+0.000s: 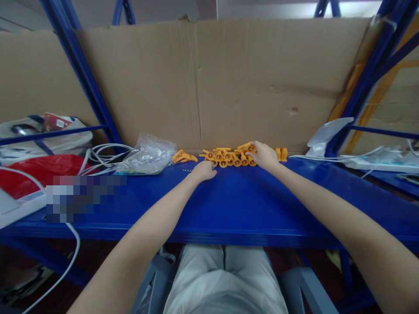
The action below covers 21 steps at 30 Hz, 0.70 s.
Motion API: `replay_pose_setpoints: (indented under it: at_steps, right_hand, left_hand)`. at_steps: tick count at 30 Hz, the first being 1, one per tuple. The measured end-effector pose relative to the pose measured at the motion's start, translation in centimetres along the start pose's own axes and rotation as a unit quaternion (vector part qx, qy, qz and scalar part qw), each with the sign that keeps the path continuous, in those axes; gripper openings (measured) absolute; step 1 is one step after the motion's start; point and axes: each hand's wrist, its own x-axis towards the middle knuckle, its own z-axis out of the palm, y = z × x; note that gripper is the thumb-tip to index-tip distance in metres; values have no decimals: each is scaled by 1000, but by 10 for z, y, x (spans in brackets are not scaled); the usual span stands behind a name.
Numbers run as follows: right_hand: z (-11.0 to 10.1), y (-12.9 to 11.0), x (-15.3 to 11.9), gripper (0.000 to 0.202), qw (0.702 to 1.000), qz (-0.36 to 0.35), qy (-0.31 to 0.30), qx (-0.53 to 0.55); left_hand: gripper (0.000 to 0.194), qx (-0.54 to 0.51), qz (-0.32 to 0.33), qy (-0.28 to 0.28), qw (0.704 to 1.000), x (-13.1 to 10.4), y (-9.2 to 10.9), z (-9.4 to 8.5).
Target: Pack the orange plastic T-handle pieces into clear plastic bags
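Observation:
Several orange plastic pieces with round, bell-like open ends (236, 162) lie stacked in a row at the back of the blue table, against the cardboard. At the right part of this stack, my right hand (266, 155) is closed on one orange bell-shaped piece (251, 148) in the upper layer. My left hand (204, 170) rests at the stack's left end with curled fingers; whatever they hold is hidden. Left of it lie loose orange parts (183, 156) and thin metal spirals (187, 170). Beyond my right hand stand orange pieces (283, 153).
A clear plastic bag (149, 155) and white cables (98, 159) lie on the left, beside a red bag (42, 168). A cardboard sheet (255, 78) walls off the back between blue metal posts (87, 78). White cables (310, 157) run along the right.

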Motion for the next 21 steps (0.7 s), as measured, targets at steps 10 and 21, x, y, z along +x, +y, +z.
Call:
replay_pose_setpoints:
  at_steps: [10,21]
  right_hand:
    - [24,5,-9,39,993,-10,-73,-94]
    - [34,7,-14,26,997,-45,-32,-46]
  left_hand:
    - [29,-14,-4,-4,1000,-1,1,-1]
    - [28,-17,0,-4,1000,-1,0,-1]
